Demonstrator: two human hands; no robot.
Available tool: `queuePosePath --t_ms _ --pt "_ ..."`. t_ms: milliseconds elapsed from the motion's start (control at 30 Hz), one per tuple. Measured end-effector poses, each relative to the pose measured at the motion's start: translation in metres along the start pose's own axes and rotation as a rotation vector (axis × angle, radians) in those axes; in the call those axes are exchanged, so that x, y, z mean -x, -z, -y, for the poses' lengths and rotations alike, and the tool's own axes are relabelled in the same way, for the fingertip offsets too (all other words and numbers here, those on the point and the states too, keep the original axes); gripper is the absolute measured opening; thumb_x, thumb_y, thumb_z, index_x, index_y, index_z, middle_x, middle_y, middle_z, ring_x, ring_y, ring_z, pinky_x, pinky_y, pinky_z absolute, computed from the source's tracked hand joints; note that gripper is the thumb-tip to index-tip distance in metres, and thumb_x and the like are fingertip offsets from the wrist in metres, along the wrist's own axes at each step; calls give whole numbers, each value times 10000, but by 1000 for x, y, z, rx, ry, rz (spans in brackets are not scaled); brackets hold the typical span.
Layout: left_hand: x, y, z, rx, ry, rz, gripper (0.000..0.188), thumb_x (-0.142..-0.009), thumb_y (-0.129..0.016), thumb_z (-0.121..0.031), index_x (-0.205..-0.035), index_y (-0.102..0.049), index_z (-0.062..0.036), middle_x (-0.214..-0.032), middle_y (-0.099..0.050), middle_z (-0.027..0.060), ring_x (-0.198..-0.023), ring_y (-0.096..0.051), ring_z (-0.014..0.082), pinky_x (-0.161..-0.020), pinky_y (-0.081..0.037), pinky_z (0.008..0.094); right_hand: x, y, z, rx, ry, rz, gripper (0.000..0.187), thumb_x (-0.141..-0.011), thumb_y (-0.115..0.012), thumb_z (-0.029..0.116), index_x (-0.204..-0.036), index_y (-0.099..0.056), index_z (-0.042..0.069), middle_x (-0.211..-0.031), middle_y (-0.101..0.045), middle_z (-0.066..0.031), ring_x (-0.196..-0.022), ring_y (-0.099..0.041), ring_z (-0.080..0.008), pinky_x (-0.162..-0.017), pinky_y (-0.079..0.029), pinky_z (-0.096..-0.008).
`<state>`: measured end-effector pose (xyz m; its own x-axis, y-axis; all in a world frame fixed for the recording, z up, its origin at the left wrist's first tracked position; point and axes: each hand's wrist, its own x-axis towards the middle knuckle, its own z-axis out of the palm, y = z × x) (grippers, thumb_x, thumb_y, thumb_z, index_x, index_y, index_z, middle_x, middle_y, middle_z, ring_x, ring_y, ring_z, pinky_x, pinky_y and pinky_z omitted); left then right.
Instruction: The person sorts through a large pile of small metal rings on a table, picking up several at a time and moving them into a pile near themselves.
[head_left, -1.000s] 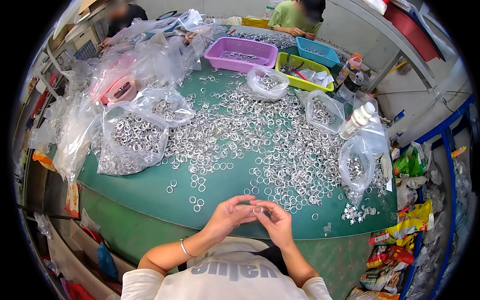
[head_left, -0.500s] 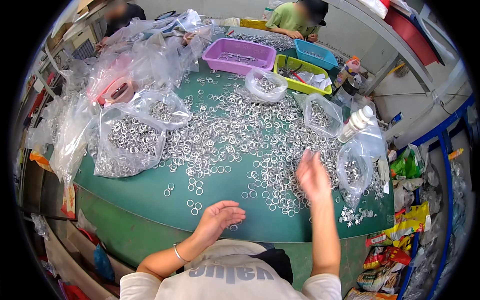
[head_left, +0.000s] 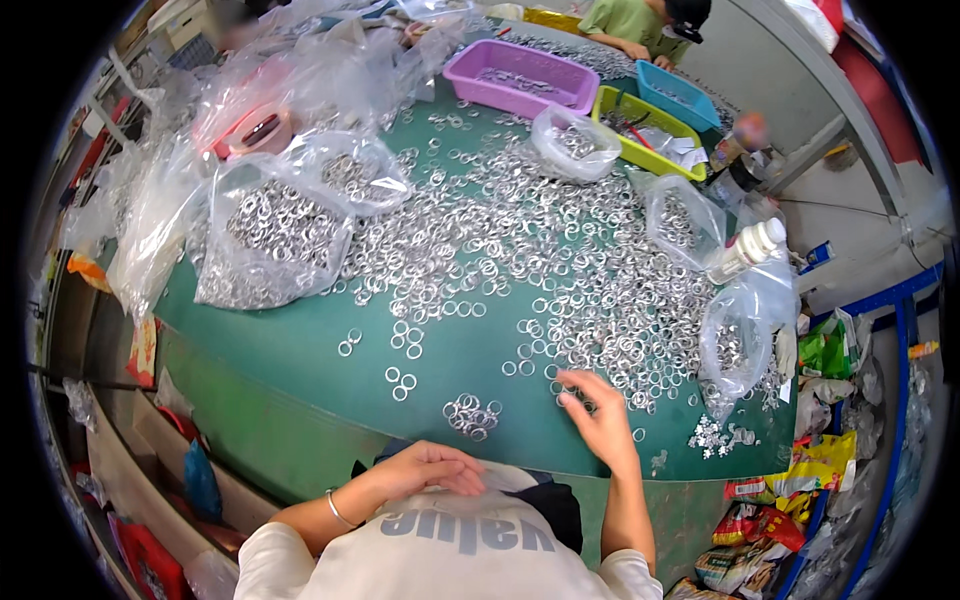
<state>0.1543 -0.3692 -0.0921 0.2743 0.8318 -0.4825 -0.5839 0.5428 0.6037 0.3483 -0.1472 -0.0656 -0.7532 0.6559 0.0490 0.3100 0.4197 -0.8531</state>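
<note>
Loose silver metal rings (head_left: pixel 520 230) lie spread in a wide heap over the green table. At the heap's near edge is my right hand (head_left: pixel 600 420), fingers curved and thumb apart, over a few rings; nothing shows in its grasp. My left hand (head_left: pixel 435 468) is by the table's front edge, palm turned inward and fingers stretched out, holding nothing. Just beyond it sits a small separate cluster of rings (head_left: pixel 472 417). Several single rings lie left of that cluster.
Ring-filled clear bags (head_left: pixel 275 230) stand at left; another bag (head_left: pixel 735 345) and a white bottle (head_left: pixel 750 250) are at right. Purple (head_left: pixel 520 78), green (head_left: pixel 650 132) and blue (head_left: pixel 678 95) bins stand at the back, near a person (head_left: pixel 640 25) in green. Small silver pieces (head_left: pixel 715 437) lie near right.
The view has shifted. My right hand has come back from within the heap to its near edge. My left hand has drawn toward my body, uncovering the small ring cluster.
</note>
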Motion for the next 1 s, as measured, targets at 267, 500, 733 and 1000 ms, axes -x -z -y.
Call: queuePosePath --t_ms 267,500,733,1000 --pt "-27 28 51 562 262 41 536 -1002 -389 -297 -1362 -377 100 -1381 -445 281 -1302 -447 357 -1095 -364 444 6 -76 19 244 324 191 530 -828 -673 164 -1311 -505 23 -1386 -480 -119 -1328 -392 -334 -1074 -313 -477" --pt "-46 44 71 923 147 463 637 -992 -327 -411 -1355 -371 110 -1396 -420 294 -1324 -410 382 -1127 -299 488 24 -96 17 260 340 364 605 -812 -673 242 -1350 -473 52 -1454 -404 -91 -1386 -301 -326 -1121 -240 -518" --pt "-46 42 84 1231 37 532 592 -1006 -280 -388 -1342 -401 84 -1384 -437 278 -1302 -429 395 -1097 -295 574 35 -111 18 290 487 499 466 -809 -649 148 -1256 -563 48 -1414 -456 -91 -1366 -341 -335 -1109 -265 -526" --pt "-51 44 89 1057 154 271 427 -1002 -386 -299 -1193 -528 56 -1231 -560 230 -1137 -573 341 -999 -455 494 29 -94 14 -54 385 115 294 -841 -601 58 -1132 -630 22 -1148 -646 -149 -1179 -554 -348 -1056 -359 -476"
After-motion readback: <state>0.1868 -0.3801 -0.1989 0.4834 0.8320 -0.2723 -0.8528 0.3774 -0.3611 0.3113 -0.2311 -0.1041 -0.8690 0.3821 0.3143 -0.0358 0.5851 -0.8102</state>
